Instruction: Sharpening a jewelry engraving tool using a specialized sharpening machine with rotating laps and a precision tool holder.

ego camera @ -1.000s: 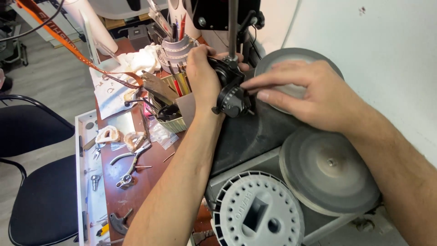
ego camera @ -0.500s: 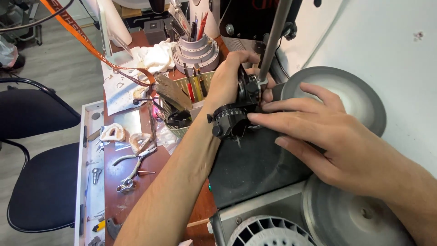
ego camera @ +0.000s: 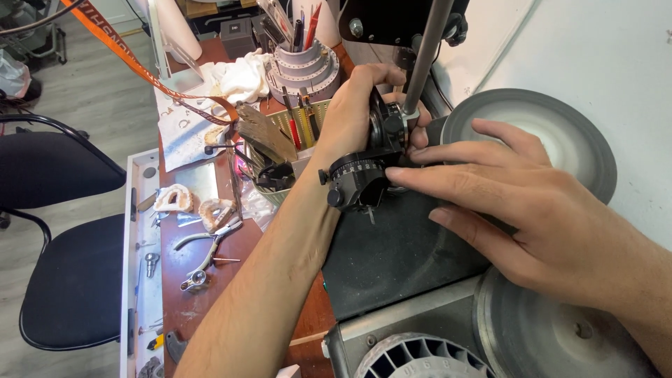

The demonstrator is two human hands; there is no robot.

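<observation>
Now the left hand reaches forward across the bench, fingers curled tight around the black round graduated metal fixture beside the upright steel post. Opposite, the right hand lies flat and open, fingertips touching that fixture on the dark machine table.

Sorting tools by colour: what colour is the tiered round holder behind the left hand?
Grey, the tiered round holder shows best in the head view.

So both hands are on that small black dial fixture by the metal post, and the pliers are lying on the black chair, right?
Not quite: the pliers lie on the reddish-brown bench top, not the black chair. The head view shows it. Left hand and right hand are on the black dial fixture by the metal post.
</observation>
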